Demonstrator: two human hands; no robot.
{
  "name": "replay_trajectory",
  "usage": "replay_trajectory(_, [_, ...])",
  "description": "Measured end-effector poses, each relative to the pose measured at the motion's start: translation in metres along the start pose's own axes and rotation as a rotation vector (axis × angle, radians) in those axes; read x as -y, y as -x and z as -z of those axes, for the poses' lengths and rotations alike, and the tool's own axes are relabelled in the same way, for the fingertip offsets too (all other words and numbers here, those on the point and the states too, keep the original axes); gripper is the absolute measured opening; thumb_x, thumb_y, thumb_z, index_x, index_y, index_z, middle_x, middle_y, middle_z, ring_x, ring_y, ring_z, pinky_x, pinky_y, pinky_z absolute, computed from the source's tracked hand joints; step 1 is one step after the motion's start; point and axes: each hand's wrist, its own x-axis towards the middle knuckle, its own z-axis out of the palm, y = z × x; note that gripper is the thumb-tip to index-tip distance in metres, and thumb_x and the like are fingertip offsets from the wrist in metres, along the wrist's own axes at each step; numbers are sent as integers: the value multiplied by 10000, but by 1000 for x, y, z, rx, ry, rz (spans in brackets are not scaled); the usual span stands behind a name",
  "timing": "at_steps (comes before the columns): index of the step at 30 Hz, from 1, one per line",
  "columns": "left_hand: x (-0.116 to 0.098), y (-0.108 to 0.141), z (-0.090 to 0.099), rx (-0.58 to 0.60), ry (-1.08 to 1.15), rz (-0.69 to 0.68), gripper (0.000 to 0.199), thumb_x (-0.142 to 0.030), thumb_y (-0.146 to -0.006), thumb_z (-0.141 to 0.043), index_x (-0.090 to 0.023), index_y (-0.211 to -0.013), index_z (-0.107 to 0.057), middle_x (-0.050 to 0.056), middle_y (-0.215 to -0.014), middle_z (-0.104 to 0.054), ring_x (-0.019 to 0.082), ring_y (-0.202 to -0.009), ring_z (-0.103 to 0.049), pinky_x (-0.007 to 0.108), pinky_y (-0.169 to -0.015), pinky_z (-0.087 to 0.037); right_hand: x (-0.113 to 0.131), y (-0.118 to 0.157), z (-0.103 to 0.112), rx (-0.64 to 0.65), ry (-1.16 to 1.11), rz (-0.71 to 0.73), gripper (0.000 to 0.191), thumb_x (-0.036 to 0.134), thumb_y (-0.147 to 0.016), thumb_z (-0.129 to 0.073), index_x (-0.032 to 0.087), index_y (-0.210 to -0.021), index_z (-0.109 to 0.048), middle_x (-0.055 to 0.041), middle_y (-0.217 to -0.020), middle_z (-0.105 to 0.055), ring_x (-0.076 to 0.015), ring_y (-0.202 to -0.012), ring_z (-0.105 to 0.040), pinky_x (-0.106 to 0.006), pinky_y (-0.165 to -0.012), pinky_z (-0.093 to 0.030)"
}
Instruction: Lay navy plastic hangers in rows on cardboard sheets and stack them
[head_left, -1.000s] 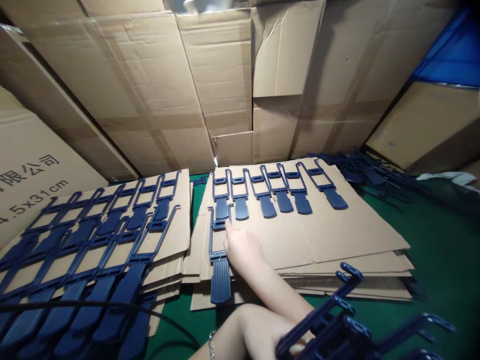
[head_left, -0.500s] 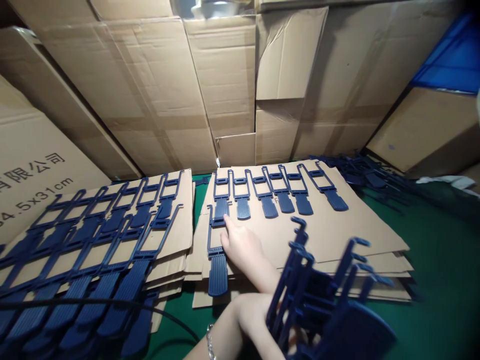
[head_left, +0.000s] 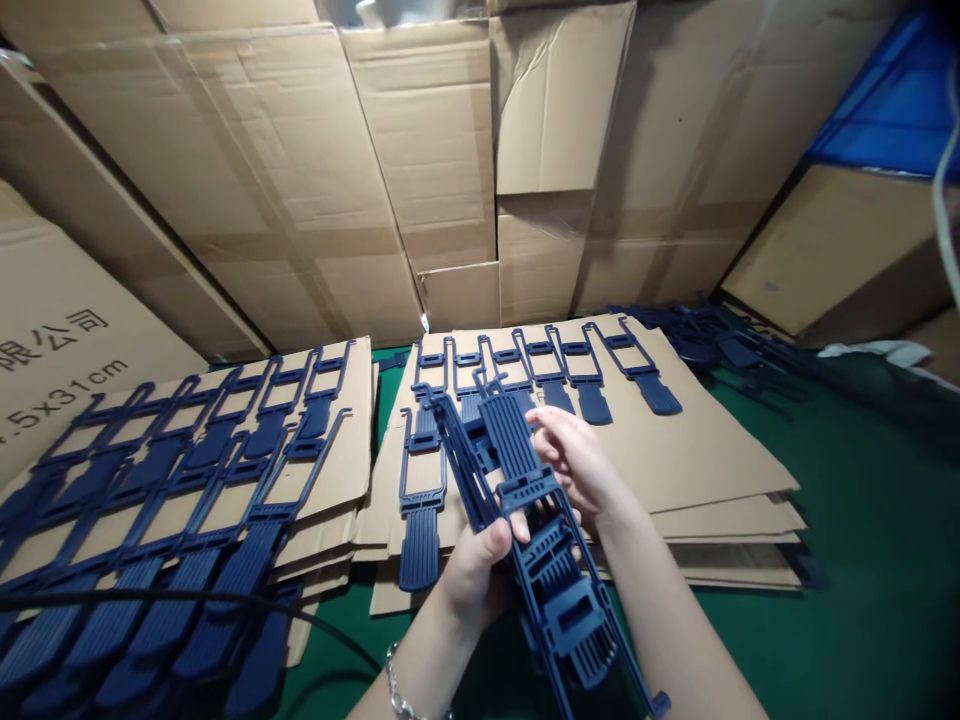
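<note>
In the head view my left hand (head_left: pixel 476 570) grips a bundle of dark blue plastic frames (head_left: pixel 574 600) from the left, thumb on top. Each frame has two long hooked rails, a crossbar and a ribbed paddle-like plate. My right hand (head_left: pixel 577 460) is closed at the bundle's right side, its fingers by a ribbed plate (head_left: pixel 512 435); some fingertips are hidden behind it. Just left of the bundle, a single frame (head_left: pixel 421 500) lies flat on a cardboard sheet (head_left: pixel 705 450). Behind it runs a row of similar frames (head_left: pixel 637 365), partly covered by the bundle and my right hand.
To the left, more frames (head_left: pixel 247 500) overlap in rows on another cardboard stack (head_left: pixel 352 385). A loose pile of blue parts (head_left: pixel 731 345) lies at the back right on the green table (head_left: pixel 862 520). Cardboard boxes (head_left: pixel 300 180) wall the back. A black cable (head_left: pixel 225 602) crosses the lower left.
My right hand has left the single frame lying at the front of the sheet and moved to the bundle. My left hand has brought the bundle leftward and turned it over the cardboard.
</note>
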Motion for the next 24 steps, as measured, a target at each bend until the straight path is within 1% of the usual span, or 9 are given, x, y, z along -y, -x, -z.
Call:
replay_trajectory(3, [2, -3, 1, -118, -14, 70, 266, -428, -731, -647, -169, -717, -592, 92, -916, -674, 235, -815, -656, 340, -724, -523, 7, 4, 5, 63, -193, -22, 384, 532, -711, -619, 172, -796, -516, 97, -477, -327, -17, -354, -179, -120, -306, -128])
replay_trajectory(7, [6, -5, -3, -246, -128, 156, 295, -412, -696, -685, -143, -688, -564, 92, -843, -671, 222, -734, -658, 317, -679, -527, 8, 6, 5, 59, -190, 19, 391, 444, -630, -728, 159, -691, -468, 66, -525, -461, -35, -400, -392, -127, -360, -316])
replay_trajectory(9, [7, -6, -6, -286, -166, 187, 311, -409, -677, -702, -135, -679, -555, 91, -834, -666, 214, -711, -654, 311, -674, -525, 8, 5, 7, 51, -171, 31, 375, 400, -601, -757, 145, -678, -493, 36, -571, -535, -60, -457, -484, -149, -419, -400])
replay_trajectory(12, [7, -7, -9, -323, -168, 244, 330, -436, -687, -686, -135, -685, -551, 102, -846, -664, 197, -691, -645, 302, -664, -521, 9, 2, 15, 32, -183, 24, 334, 395, -629, -740, 136, -737, -560, 2, -625, -593, -88, -490, -539, -171, -434, -439])
replay_trajectory(14, [8, -7, -9, -303, -158, 232, 296, -414, -715, -665, -135, -695, -569, 106, -877, -661, 191, -730, -641, 292, -677, -519, 11, -1, 24, -84, -252, 13, 306, 385, -656, -717, 138, -770, -577, 0, -632, -599, -83, -466, -530, -160, -392, -417])
replay_trajectory(17, [9, -6, -5, -175, -109, 173, 231, -361, -718, -665, -159, -829, -642, 79, -949, -642, 182, -789, -629, 280, -685, -523, 16, -5, 36, -317, -393, -5, 255, 340, -711, -643, 145, -869, -595, 13, -622, -585, -71, -412, -497, -153, -334, -376])
replay_trajectory(20, [11, -5, 1, -10, -38, 186, 354, -397, -738, -628, -215, -1042, -629, 70, -888, -638, 157, -755, -619, 258, -667, -524, 22, -5, 43, -382, -519, 82, 219, 309, -773, -543, 192, -955, -573, 71, -520, -491, -47, -292, -354, -150, -254, -268])
replay_trajectory(22, [12, -4, 3, 60, -13, 200, 374, -395, -750, -606, -219, -1079, -617, 76, -906, -623, 151, -787, -608, 247, -682, -522, 25, -2, 45, -396, -642, 167, 111, 271, -791, -511, 205, -875, -541, 105, -441, -366, -34, -259, -249, -138, -232, -187])
replay_trajectory(24, [13, -3, 4, 103, -4, 209, 355, -363, -732, -620, -209, -1052, -633, 79, -1008, -578, 160, -838, -595, 251, -679, -527, 28, 0, 47, -478, -757, 219, 69, 224, -788, -517, 188, -755, -469, 112, -433, -306, -22, -278, -244, -116, -247, -195])
